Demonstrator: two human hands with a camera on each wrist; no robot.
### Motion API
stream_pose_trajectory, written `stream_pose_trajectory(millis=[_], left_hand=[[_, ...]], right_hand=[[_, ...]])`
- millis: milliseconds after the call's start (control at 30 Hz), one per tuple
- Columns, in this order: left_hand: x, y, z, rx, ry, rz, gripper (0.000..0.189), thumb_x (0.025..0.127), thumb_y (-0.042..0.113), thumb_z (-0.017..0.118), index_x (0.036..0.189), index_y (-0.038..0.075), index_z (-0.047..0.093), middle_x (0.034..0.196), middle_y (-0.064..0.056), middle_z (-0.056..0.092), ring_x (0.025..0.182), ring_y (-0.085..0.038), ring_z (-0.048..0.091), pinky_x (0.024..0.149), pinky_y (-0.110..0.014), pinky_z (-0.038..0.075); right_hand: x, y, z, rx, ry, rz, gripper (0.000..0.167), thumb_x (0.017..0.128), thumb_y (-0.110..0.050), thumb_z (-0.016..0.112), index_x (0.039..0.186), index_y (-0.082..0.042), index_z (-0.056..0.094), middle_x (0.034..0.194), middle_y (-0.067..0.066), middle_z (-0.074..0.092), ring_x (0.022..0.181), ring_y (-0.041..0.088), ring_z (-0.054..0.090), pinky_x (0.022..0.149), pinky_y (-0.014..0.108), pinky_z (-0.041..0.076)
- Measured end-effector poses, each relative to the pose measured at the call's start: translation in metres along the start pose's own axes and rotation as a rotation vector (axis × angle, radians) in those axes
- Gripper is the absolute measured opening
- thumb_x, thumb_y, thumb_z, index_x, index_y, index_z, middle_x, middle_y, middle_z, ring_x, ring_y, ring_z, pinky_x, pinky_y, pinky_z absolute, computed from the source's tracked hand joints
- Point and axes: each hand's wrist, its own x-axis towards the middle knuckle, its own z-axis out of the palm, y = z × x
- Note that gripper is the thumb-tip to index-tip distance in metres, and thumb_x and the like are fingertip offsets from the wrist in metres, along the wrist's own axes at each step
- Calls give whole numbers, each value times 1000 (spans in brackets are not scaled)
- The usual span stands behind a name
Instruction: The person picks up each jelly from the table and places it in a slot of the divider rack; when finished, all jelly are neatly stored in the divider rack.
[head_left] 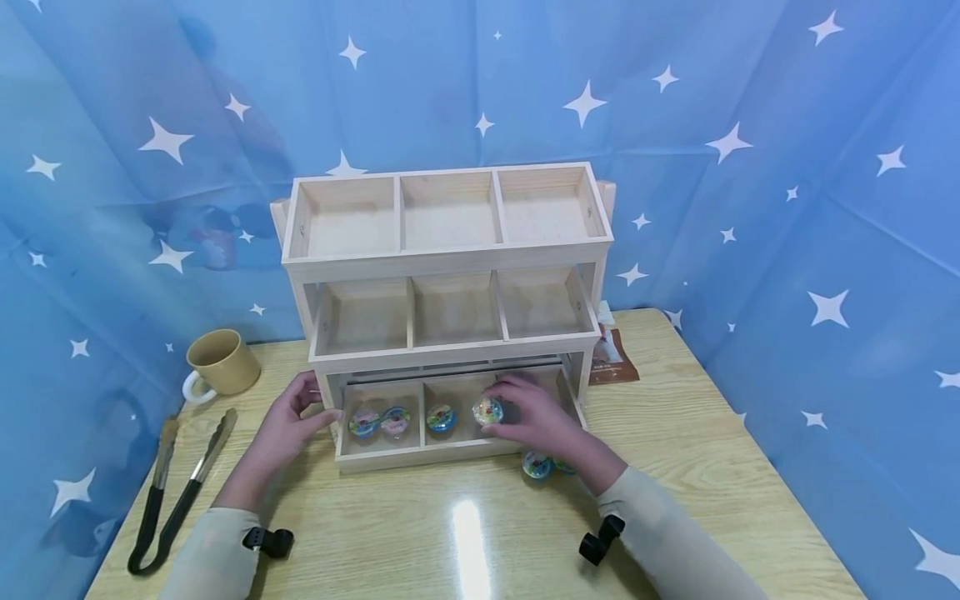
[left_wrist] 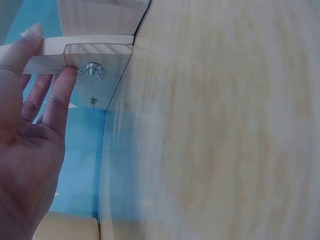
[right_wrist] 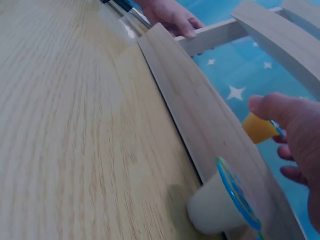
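Observation:
A three-tier wooden rack [head_left: 450, 260] stands on the table, each tier divided into compartments. My left hand [head_left: 288, 429] grips the left end of the bottom tier, thumb on its edge; a wing nut [left_wrist: 91, 69] shows beside the fingers. With thumb and fingers, my right hand [head_left: 536, 412] holds an orange jelly cup [right_wrist: 259, 129] over the bottom tier's middle compartment. Another jelly cup [head_left: 441, 417] sits in that compartment. Two more, a left one [head_left: 365, 423] and a right one [head_left: 395, 421], lie in the left compartment. The right compartment is partly hidden by my right hand.
Before the rack's right front, a pale jelly cup [right_wrist: 215, 205] stands on the table [head_left: 390, 525], with another partly hidden by my wrist. Black-handled tongs [head_left: 150, 508] and a tan mug [head_left: 232, 367] are at left. A brown packet [head_left: 613, 362] lies behind right.

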Motion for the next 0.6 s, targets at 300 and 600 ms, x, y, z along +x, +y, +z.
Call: stream_pose_trajectory(millis=[300,600], left_hand=[[1,-4,1,0,0,5,63,104,9,79,159,8,49,139,-18,68,121,-14,64,103,-30,51],[0,0,0,4,0,-8,63,105,12,79,160,9,48,140,-18,67,123,-17,64,103,-29,50]], right_hand=[[17,-2,8,-138,-121,-39,53,98,-37,86,141,-8,73,143,7,70,142,34,58,128,61,31],[25,1,14,-238,-181,-30,51,99,-42,84,141,-13,74,145,6,68,142,31,57,129,61,28]])
